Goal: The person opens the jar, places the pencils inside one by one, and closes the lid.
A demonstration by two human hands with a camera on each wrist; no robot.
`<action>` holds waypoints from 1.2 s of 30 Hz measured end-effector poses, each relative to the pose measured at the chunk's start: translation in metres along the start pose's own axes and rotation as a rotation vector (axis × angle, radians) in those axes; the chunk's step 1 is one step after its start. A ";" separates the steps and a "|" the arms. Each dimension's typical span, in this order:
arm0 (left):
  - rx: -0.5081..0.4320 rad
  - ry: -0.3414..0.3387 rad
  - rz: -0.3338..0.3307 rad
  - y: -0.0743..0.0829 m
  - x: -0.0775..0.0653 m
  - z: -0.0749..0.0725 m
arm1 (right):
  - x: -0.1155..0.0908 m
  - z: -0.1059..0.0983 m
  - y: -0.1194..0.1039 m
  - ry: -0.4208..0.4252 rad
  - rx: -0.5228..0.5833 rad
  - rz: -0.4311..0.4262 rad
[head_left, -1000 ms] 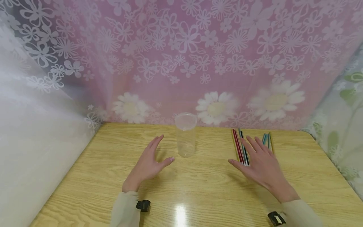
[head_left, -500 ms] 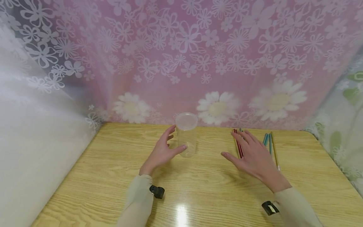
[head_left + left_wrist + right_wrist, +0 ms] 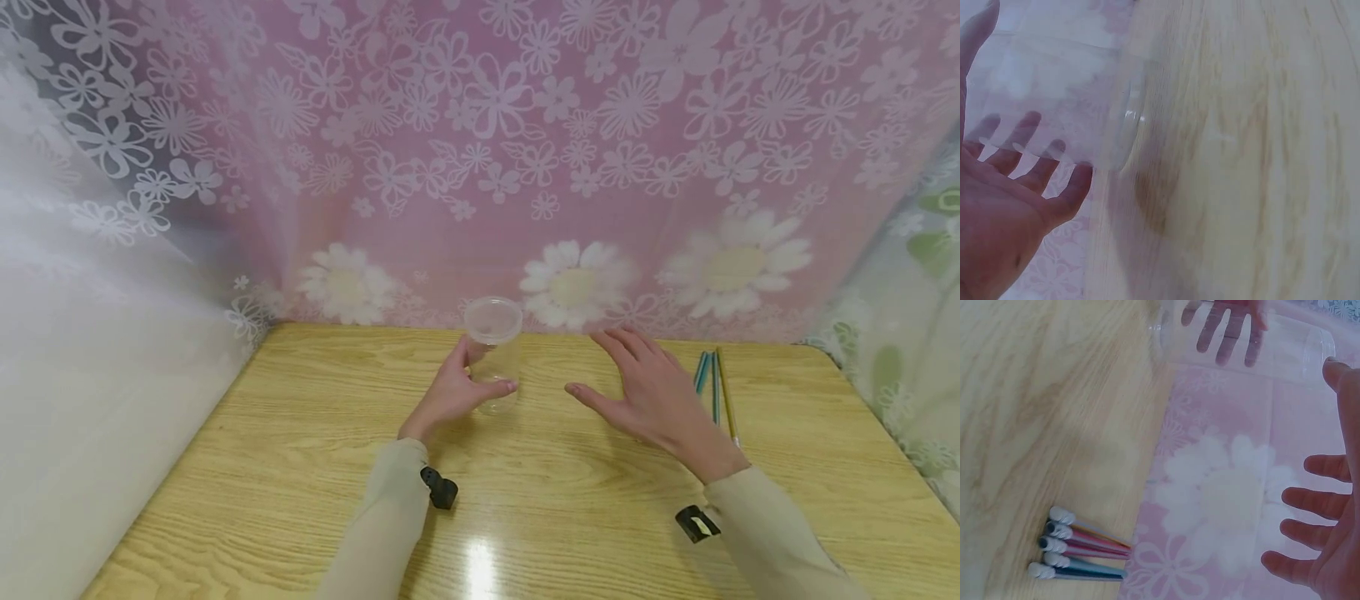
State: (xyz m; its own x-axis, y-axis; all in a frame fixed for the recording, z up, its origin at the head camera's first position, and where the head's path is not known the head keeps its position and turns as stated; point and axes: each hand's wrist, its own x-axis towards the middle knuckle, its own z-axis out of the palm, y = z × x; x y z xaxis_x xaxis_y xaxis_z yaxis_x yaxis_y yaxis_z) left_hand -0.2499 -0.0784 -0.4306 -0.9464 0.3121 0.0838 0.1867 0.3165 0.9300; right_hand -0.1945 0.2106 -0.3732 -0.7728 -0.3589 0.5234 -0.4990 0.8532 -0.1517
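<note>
A clear plastic jar [image 3: 504,358] stands upright near the back of the table. My left hand [image 3: 448,393] holds it from the left, thumb across the front and fingers behind; those fingers show through the wall in the right wrist view. To the jar's right, my right hand [image 3: 651,398] hovers with fingers spread and thumb apart, holding nothing. In the right wrist view its thumb tip lies close to the jar's [image 3: 1285,347] rim end; contact cannot be told. Several pencils [image 3: 1085,550] with eraser ends, some red, lie below; in the head view the right hand hides them.
More pencils [image 3: 715,392], blue-green and yellow, lie right of my right hand. A pink flowered curtain [image 3: 420,208] hangs along the back edge of the wooden table [image 3: 255,467]. Pale sheeting [image 3: 90,375] hangs at the left and right sides.
My left hand has moved right and forward from beside the jar and taken hold of it. The right hand has shifted left toward the jar, staying spread. The jar stays in place.
</note>
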 end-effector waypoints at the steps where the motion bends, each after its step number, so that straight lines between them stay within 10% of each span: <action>1: 0.002 0.001 0.003 -0.001 0.001 0.001 | 0.002 0.000 -0.001 0.005 0.003 -0.009; 24: -0.007 -0.075 -0.011 0.006 -0.012 0.023 | 0.044 0.012 -0.040 -0.016 0.224 -0.087; 36: 0.040 -0.090 0.003 0.009 -0.010 0.029 | 0.060 0.022 -0.055 -0.206 0.293 0.084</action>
State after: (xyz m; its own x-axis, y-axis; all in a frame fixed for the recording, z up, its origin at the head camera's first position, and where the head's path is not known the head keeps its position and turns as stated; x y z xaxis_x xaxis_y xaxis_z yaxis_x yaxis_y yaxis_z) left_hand -0.2316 -0.0528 -0.4338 -0.9184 0.3921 0.0525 0.2020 0.3506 0.9145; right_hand -0.2220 0.1341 -0.3523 -0.8637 -0.3862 0.3238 -0.4985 0.7489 -0.4366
